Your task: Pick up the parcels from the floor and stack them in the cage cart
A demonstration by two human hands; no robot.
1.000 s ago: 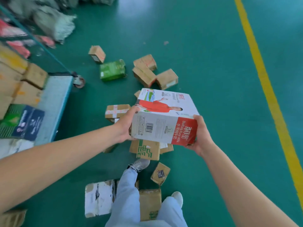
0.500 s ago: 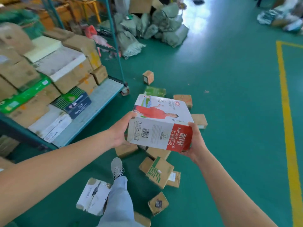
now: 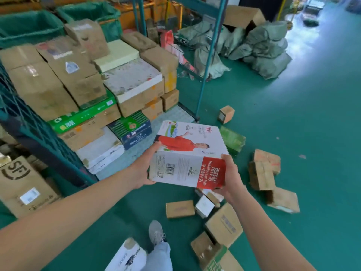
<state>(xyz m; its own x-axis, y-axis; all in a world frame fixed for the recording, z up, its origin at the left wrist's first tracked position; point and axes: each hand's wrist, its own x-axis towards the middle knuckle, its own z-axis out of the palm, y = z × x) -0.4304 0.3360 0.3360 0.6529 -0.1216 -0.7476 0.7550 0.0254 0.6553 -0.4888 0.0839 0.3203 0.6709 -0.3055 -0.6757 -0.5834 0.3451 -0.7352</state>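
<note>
I hold a white and red milk carton box (image 3: 190,153) in the air between both hands. My left hand (image 3: 143,169) grips its left end and my right hand (image 3: 231,178) grips its red right end. The box hangs just in front of the cage cart (image 3: 172,114), whose blue floor edge shows behind it. Stacked cardboard parcels (image 3: 78,79) fill the cart at the left. Several small brown parcels (image 3: 262,173) lie scattered on the green floor to the right and below the box.
A green packet (image 3: 232,140) and a small brown box (image 3: 226,114) lie on the floor by the cart's corner post (image 3: 207,75). Grey sacks (image 3: 259,45) are piled at the back. My foot (image 3: 156,233) stands beside a white box (image 3: 127,257). An SF-marked box (image 3: 23,184) sits at the left.
My view has lifted and turned toward the cage cart. The milk box, still held by both hands, has come closer to the cart's open side.
</note>
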